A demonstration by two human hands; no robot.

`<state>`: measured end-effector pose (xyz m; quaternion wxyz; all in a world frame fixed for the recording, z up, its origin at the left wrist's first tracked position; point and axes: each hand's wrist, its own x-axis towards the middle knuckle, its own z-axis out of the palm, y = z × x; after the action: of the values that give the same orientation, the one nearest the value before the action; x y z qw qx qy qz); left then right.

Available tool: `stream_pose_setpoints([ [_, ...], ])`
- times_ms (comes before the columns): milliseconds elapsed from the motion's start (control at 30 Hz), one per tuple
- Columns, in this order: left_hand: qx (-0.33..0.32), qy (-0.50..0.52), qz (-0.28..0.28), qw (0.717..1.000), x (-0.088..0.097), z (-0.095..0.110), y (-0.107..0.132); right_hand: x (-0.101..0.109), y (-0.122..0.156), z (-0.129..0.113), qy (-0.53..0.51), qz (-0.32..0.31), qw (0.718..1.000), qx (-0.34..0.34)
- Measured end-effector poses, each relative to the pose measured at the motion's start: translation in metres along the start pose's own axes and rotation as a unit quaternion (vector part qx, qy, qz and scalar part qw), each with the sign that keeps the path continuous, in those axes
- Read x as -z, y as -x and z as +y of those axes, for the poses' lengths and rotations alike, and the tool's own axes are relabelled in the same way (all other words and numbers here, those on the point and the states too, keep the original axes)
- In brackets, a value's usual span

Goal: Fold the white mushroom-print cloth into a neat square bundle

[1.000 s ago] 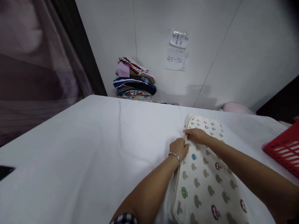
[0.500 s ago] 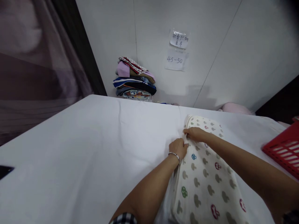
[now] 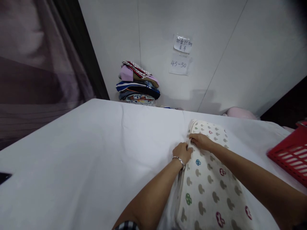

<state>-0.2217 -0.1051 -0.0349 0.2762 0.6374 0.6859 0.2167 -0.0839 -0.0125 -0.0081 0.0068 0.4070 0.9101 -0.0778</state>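
Note:
A cream pillow point(image 3: 211, 185) printed with grey, red, blue and green mushrooms lies on the white sheet point(image 3: 96, 153) at the lower right. My left hand point(image 3: 182, 151), a silver bracelet on its wrist, is closed on the pillow's left edge seam. Just beyond it my right hand point(image 3: 200, 141) pinches the same edge, fingers closed on the fabric. The two hands almost touch. What sits between the fingers along the seam is too small to make out.
A stack of folded clothes point(image 3: 137, 83) stands against the white wall beyond the sheet's far edge. Two paper notes point(image 3: 180, 55) hang on the wall. A red plastic basket point(image 3: 291, 153) sits at the right edge. A pink cushion point(image 3: 241, 112) lies behind the pillow.
Both hands have crept slightly farther along the pillow's left edge, still gripping it. The view has tilted a little.

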Motion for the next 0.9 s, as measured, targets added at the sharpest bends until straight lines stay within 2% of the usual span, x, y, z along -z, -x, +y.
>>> stream_pose_setpoints([
  [233, 0.007, -0.048, -0.011, 0.999, -0.001, -0.001, -0.001, -0.016, 0.004, 0.0, -0.077, 0.045, 0.994, -0.056],
  [367, 0.001, -0.07, -0.005, 0.998, -0.002, 0.0, 0.001, -0.023, 0.007, -0.003, -0.112, 0.138, 0.98, -0.094],
  [433, 0.002, -0.076, -0.002, 0.997, -0.002, 0.0, 0.001, -0.025, 0.006, -0.003, -0.092, 0.157, 0.979, -0.092],
  [533, 0.001, -0.077, 0.002, 0.997, -0.003, 0.0, 0.002, -0.023, 0.0, 0.005, -0.066, 0.139, 0.984, -0.088],
  [733, -0.006, -0.077, 0.013, 0.997, -0.004, -0.001, 0.002, -0.008, -0.024, 0.04, -0.02, 0.123, 0.986, -0.115],
  [900, -0.009, -0.081, 0.015, 0.997, -0.004, -0.001, 0.002, 0.001, -0.041, 0.051, 0.021, 0.074, 0.995, -0.067],
])
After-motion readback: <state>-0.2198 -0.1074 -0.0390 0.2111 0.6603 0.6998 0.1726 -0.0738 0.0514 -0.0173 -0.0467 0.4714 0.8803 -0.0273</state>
